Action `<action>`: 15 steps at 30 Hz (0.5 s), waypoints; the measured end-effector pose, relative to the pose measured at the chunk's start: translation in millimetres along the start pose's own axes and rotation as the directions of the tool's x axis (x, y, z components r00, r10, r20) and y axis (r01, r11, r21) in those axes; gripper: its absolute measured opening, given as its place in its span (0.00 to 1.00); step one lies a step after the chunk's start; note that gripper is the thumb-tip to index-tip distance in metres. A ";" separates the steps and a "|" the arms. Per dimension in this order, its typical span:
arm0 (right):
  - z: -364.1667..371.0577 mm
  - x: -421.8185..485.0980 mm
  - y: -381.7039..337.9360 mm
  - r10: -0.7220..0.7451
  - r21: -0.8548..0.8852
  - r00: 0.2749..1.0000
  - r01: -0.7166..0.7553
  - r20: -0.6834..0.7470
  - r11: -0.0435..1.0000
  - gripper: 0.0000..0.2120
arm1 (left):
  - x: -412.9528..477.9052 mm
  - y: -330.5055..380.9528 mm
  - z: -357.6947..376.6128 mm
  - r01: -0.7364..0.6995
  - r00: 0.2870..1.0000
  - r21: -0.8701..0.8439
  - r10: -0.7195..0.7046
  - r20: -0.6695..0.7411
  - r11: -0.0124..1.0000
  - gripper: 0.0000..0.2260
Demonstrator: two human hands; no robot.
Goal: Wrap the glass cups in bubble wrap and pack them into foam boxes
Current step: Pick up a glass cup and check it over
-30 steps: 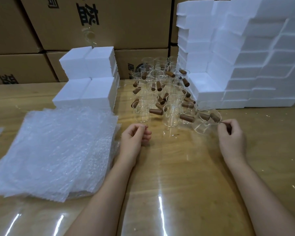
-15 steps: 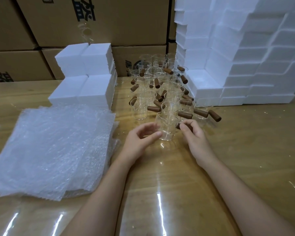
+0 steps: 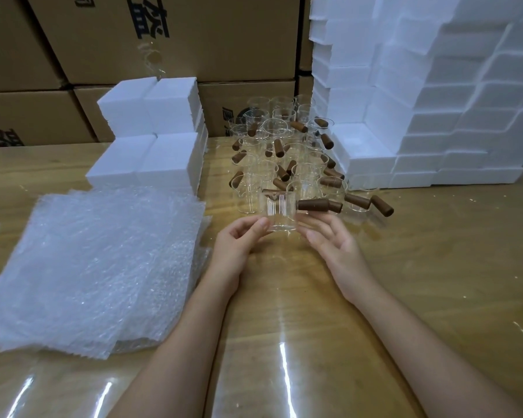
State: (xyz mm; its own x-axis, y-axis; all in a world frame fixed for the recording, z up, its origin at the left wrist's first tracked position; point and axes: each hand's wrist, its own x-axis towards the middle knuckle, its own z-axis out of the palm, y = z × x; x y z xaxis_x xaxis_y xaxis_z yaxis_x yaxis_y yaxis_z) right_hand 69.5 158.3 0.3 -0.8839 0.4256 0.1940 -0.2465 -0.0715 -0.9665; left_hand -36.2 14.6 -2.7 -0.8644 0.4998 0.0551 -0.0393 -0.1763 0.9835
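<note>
A clear glass cup with a brown wooden handle pointing right is lifted just above the table between both hands. My left hand holds its left side with thumb and fingertips. My right hand cradles its right side under the handle, fingers curved. Behind it stands a cluster of several more glass cups with brown handles. A stack of bubble wrap sheets lies flat at the left. Closed white foam boxes are stacked behind the wrap.
A tall wall of white foam boxes rises at the right, one open box at its foot. Brown cardboard cartons line the back. The glossy wooden table stretches toward me.
My right hand carried a cup by its handle from the right edge of the cluster to the middle. My left hand rose from the table and took hold of the cup's other side.
</note>
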 end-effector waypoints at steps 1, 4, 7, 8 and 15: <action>0.6 -0.6 0.8 -0.004 -0.021 1.000 0.004 0.016 1.000 0.16 | 0.3 0.5 -0.2 0.001 1.000 -0.010 -0.001 -0.003 1.000 0.22; 1.4 -1.8 2.2 -0.020 -0.078 0.998 0.025 0.065 0.997 0.19 | 0.9 0.1 -0.4 0.011 1.000 -0.038 -0.012 -0.022 0.999 0.22; 1.8 -2.4 1.7 -0.031 -0.101 0.995 0.040 0.090 0.994 0.19 | 0.3 -0.1 -0.4 0.016 1.000 -0.044 -0.017 -0.011 0.999 0.20; 2.2 -2.5 1.3 -0.034 -0.102 0.995 0.044 0.091 0.994 0.18 | 0.3 0.1 -0.5 0.016 1.000 -0.036 -0.016 -0.005 0.999 0.21; -1.6 3.0 4.0 0.000 0.044 0.998 0.003 -0.063 0.999 0.07 | -0.9 1.9 -0.6 -0.001 0.999 -0.011 0.001 0.044 1.000 0.19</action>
State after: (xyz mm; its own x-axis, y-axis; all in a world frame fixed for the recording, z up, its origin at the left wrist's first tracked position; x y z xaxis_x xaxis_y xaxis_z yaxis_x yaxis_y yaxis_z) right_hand 66.6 160.8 -3.3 -0.8571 0.4816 0.1828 -0.2661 -0.1102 -0.9576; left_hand -35.7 13.3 -0.9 -0.8413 0.5367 0.0636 -0.0442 -0.1856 0.9816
